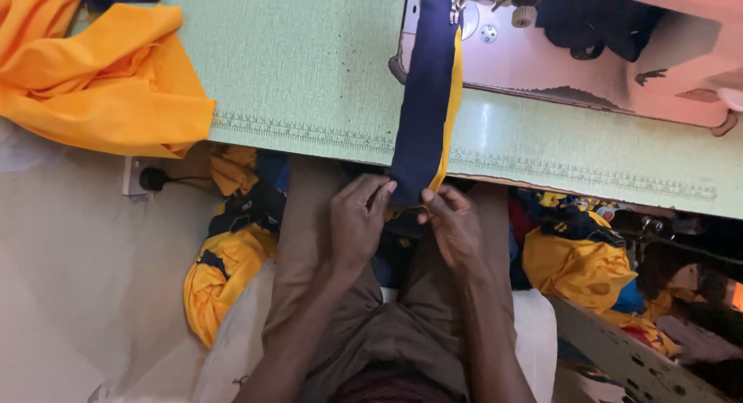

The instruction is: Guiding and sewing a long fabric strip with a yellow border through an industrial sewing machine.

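- The near end of a navy-and-yellow fabric strip [424, 101] is pinched at the bench [309, 70] edge by left hand [357, 221] and right hand [453, 229], fingers clenched on it.
- Its long axis is directed away, toward the sewing machine presser foot [458, 7].

sewing machine [588, 55]: top cut off by the upper edge
navy strip [426, 101]: lower end hidden behind the fingers [379, 196]
orange cloth [93, 70]: runs off the left edge
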